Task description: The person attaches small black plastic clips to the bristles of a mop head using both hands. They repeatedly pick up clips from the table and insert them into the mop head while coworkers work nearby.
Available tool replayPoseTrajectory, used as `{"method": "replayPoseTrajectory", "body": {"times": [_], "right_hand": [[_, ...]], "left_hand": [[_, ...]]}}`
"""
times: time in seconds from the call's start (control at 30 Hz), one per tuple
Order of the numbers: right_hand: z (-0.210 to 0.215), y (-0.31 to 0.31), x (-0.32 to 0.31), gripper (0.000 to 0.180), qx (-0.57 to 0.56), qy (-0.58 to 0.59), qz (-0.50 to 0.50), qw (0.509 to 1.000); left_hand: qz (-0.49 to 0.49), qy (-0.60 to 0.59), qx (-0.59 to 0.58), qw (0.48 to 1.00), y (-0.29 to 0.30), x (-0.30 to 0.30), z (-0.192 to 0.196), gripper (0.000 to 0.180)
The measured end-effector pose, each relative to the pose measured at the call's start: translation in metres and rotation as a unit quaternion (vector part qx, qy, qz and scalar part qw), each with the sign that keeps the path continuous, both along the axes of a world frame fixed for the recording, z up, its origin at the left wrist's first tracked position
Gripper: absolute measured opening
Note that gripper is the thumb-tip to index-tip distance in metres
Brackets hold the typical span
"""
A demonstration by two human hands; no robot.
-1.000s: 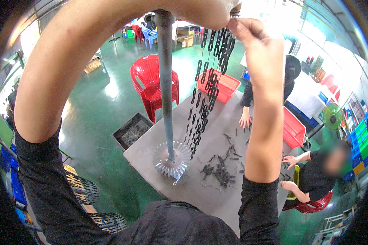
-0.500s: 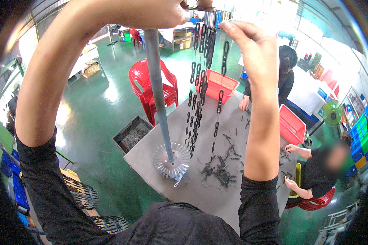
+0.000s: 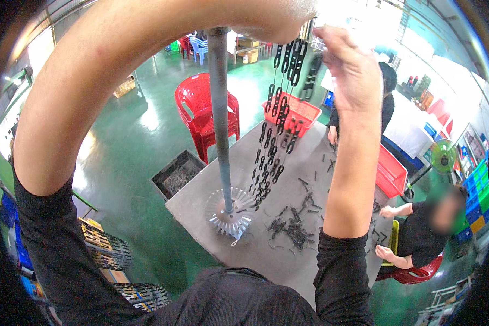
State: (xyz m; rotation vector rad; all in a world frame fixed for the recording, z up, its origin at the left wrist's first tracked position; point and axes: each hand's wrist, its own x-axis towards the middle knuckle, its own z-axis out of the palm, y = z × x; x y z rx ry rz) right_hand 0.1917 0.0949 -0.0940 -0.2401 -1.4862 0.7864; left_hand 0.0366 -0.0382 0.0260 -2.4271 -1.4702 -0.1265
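Note:
My left hand (image 3: 293,20) is raised at the top edge beside the grey upright pole (image 3: 220,98). Its fingers are hidden and washed out by glare. My right hand (image 3: 353,68) is raised beside it, fingers bent and pinched at the top of a strand of black links (image 3: 311,79), which is smeared by motion; the line between them is too fine to see. Several other strands of black oval links (image 3: 277,100) hang close by from above, their upper ends out of sight. The pole rises from a slotted metal disc (image 3: 223,220) on the grey table (image 3: 244,261).
Loose black links (image 3: 296,231) lie scattered on the table. Red baskets (image 3: 391,171) stand along its far and right sides. Two co-workers (image 3: 434,217) sit at the right. A red chair (image 3: 193,103) and a dark bin (image 3: 179,176) flank the left side.
Both hands have shifted right in the picture. The separate strand by my right hand has swung in against the other hanging strands, which now slant more.

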Motion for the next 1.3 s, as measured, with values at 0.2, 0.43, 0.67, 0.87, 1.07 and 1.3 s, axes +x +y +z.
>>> {"method": "replayPoseTrajectory", "body": {"times": [0.2, 0.43, 0.67, 0.87, 1.07, 1.3], "right_hand": [[-0.006, -0.002, 0.034, 0.013, -0.057, -0.117, 0.033, 0.991], [-0.006, -0.011, -0.008, 0.023, 0.058, -0.072, -0.250, 0.964], [-0.001, -0.015, -0.027, 0.022, 0.062, -0.055, -0.252, 0.964], [-0.005, -0.002, 0.018, 0.019, 0.003, 0.048, 0.012, 0.999], [-0.013, 0.018, 0.122, 0.025, -0.111, -0.079, -0.131, 0.982], [-0.021, 0.009, 0.182, 0.023, -0.103, -0.373, -0.457, 0.801]], "left_hand": [[-0.099, 0.002, 0.070, 0.993, 0.024, -0.025, -0.013, 0.030], [-0.201, -0.014, 0.119, 0.972, 0.023, -0.029, -0.023, 0.036], [0.078, 0.012, 0.015, 0.997, -0.005, 0.007, 0.001, 0.021], [0.032, 0.023, 0.035, 0.999, 0.004, 0.002, -0.006, 0.016], [0.066, 0.006, 0.059, 0.996, 0.018, -0.008, -0.012, 0.049], [-0.106, -0.005, 0.088, 0.990, 0.011, -0.041, -0.011, 0.049]]}}
